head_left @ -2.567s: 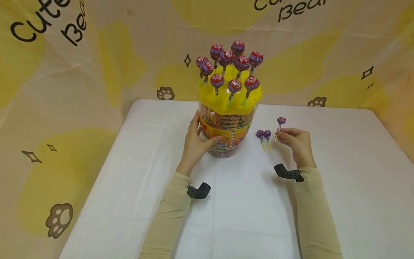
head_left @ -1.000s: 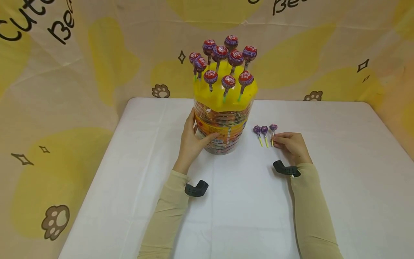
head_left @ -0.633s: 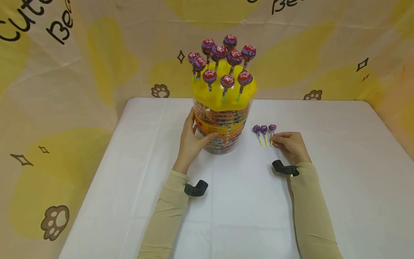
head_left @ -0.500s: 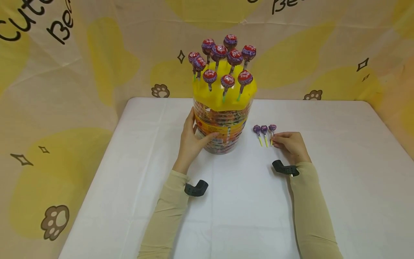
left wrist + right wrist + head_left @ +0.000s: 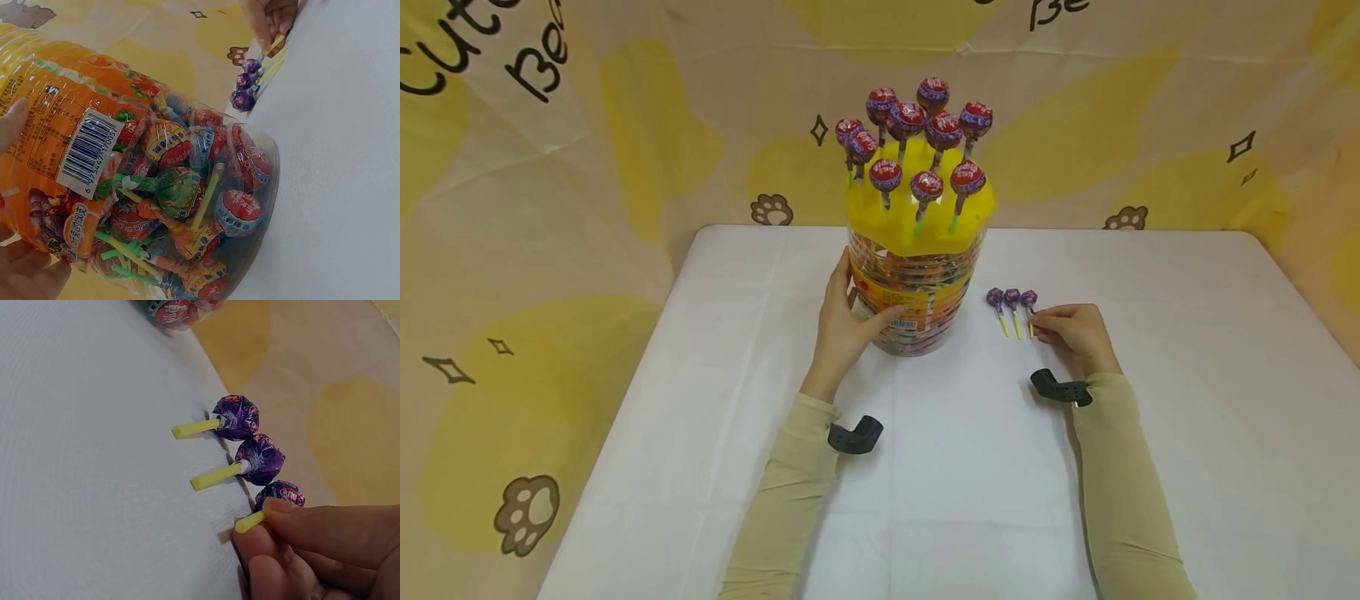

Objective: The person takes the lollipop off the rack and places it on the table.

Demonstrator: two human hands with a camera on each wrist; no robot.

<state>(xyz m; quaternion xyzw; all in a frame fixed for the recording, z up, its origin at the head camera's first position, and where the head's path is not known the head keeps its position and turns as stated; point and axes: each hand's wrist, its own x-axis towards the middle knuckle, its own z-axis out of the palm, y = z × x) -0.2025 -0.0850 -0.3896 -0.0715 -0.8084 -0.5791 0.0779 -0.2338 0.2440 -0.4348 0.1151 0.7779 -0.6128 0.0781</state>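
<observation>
My left hand [image 5: 841,337] grips the side of a clear plastic candy jar [image 5: 917,287], thumb across its front and fingers round its left side. In the left wrist view, many wrapped lollipops show through the jar wall under an orange label [image 5: 37,144]. Several red-and-purple lollipops [image 5: 927,187] stand upright in the jar's yellow top [image 5: 902,237]. To the right, my right hand [image 5: 1078,329] pinches the yellow stick of a purple lollipop [image 5: 279,492] between thumb and finger. Beside it two more purple lollipops, one [image 5: 259,459] nearer and one [image 5: 236,417] farther, lie in a row.
The table has a white cover [image 5: 970,467]. Behind it hangs a yellow-and-beige printed cloth [image 5: 1097,142]. Each wrist carries a black camera mount, the left one [image 5: 856,435] and the right one [image 5: 1060,388].
My right hand has lowered the third lollipop from above the table to beside the other two, and its head has since tipped slightly toward them. My left hand keeps its grip on the jar.
</observation>
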